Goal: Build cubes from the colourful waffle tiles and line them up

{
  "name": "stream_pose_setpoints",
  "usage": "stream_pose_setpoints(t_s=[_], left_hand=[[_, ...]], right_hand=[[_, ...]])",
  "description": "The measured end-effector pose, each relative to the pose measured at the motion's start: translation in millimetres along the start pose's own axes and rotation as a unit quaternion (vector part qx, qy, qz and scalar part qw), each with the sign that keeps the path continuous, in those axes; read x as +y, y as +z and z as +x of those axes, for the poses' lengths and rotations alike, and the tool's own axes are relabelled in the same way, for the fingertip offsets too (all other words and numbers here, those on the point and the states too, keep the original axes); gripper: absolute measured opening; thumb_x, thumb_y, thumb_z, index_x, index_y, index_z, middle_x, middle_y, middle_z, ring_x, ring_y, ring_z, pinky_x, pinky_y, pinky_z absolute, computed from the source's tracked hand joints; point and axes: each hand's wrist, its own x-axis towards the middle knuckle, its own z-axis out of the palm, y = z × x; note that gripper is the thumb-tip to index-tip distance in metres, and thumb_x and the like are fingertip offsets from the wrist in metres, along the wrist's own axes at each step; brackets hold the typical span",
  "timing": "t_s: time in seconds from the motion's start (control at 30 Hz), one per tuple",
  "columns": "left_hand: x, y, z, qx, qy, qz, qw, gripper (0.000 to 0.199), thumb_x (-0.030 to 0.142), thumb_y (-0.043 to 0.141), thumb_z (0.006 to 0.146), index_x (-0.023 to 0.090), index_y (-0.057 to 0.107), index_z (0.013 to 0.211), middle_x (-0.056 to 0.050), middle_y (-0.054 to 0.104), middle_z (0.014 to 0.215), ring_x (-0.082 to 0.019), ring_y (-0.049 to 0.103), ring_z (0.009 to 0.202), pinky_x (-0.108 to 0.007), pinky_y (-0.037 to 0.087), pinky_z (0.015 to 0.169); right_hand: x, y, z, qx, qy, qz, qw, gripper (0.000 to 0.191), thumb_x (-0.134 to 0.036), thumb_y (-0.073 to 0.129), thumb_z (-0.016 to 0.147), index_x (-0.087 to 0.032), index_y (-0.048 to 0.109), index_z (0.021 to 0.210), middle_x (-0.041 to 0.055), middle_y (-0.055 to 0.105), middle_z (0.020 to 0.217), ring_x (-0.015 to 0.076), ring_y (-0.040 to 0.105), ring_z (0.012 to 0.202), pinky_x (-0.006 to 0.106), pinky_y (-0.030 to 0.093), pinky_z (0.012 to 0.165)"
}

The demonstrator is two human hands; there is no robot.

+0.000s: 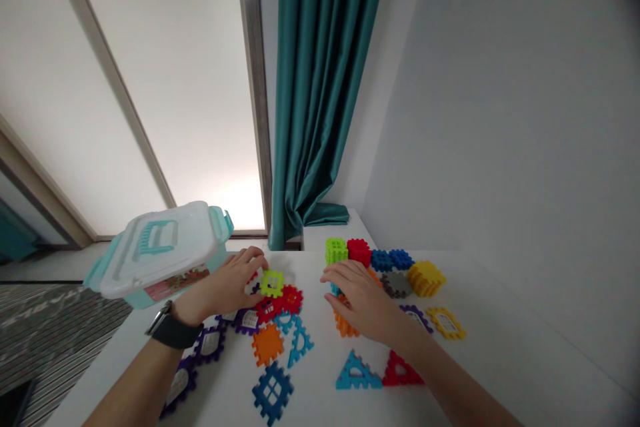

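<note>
My left hand (233, 283) is beside a lime-green square tile (272, 283) with notched edges, thumb and fingers apart. Red tiles (292, 298) lie under and next to the green one. My right hand (363, 293) hovers over or rests on orange tiles (345, 325), its fingers spread; whether it touches them I cannot tell. Just beyond it stand a lime-green stack (336, 251) and a red stack (359, 251). Nearer me lie an orange square tile (267, 345), a light blue triangle (300, 341) and a dark blue window tile (273, 392).
A lidded plastic box (193, 233) stands at the table's left. Purple tiles (210, 343) run along the left side. Rightward are blue stacks (393, 259), grey tiles (397, 285), a yellow stack (426, 278) and a yellow tile (447, 323). Two triangles (357, 373) lie in front.
</note>
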Motion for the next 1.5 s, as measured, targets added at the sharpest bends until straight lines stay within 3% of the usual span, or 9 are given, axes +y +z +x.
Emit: stream_pose_setpoints(t_s=[0.17,0.4,0.57,0.83,1.13,1.5], left_hand=[[25.0,5.8,8.0,0.001,0.042,-0.067,0.997,0.038,0.022,0.07,0.08,0.025,0.057,0.115,-0.008,0.05,0.139,-0.027,0.054,0.13,-0.041,0.044,0.112],[47.2,14.4,13.9,0.054,0.089,-0.128,0.986,0.044,0.019,0.071,0.08,0.026,0.051,0.118,-0.008,0.046,0.141,-0.027,0.051,0.134,-0.043,0.043,0.114],[54.3,16.0,14.9,0.077,0.097,-0.159,0.979,0.048,0.014,0.069,0.079,0.027,0.048,0.12,-0.009,0.042,0.144,-0.027,0.048,0.135,-0.046,0.043,0.114],[51.4,22.4,17.5,0.094,0.089,-0.158,0.979,0.046,0.021,0.072,0.083,0.027,0.049,0.123,-0.01,0.047,0.141,-0.029,0.051,0.131,-0.05,0.045,0.111],[48.4,26.1,21.2,0.115,0.086,-0.144,0.979,0.008,0.025,0.063,0.092,0.023,0.059,0.098,-0.009,0.055,0.127,-0.025,0.056,0.12,-0.046,0.048,0.107],[41.6,29.5,22.6,0.146,0.077,-0.104,0.981,0.008,0.02,0.055,0.095,0.022,0.063,0.095,-0.008,0.06,0.117,-0.024,0.06,0.111,-0.042,0.051,0.099]], right_hand=[[-4.3,1.7,0.3,-0.012,0.006,0.003,1.0,0.025,-0.015,0.062,0.09,-0.021,0.064,0.114,0.0096,0.068,0.12,0.0274,0.059,0.118,0.048,0.048,0.103],[-8.5,0.2,-1.9,-0.033,-0.028,0.026,0.999,0.055,-0.021,0.072,0.085,-0.024,0.052,0.136,0.0091,0.059,0.14,0.027,0.053,0.129,0.048,0.044,0.11],[-7.4,1.7,-2.5,0.014,-0.054,0.026,0.998,0.046,-0.018,0.067,0.089,-0.023,0.054,0.133,0.0091,0.062,0.135,0.025,0.057,0.124,0.046,0.048,0.108],[-6.3,3.2,-2.9,0.052,-0.064,0.018,0.996,0.046,-0.021,0.063,0.092,-0.023,0.051,0.136,0.0108,0.065,0.13,0.0271,0.06,0.121,0.048,0.051,0.105],[-8.3,6.7,-2.9,0.065,-0.037,-0.004,0.997,0.043,-0.026,0.065,0.093,-0.022,0.052,0.134,0.0132,0.066,0.122,0.0294,0.064,0.112,0.049,0.055,0.097],[-7.4,10.2,-3.8,0.067,-0.058,-0.013,0.996,0.035,-0.016,0.052,0.098,-0.024,0.055,0.131,0.0089,0.068,0.115,0.0242,0.066,0.107,0.042,0.056,0.095]])
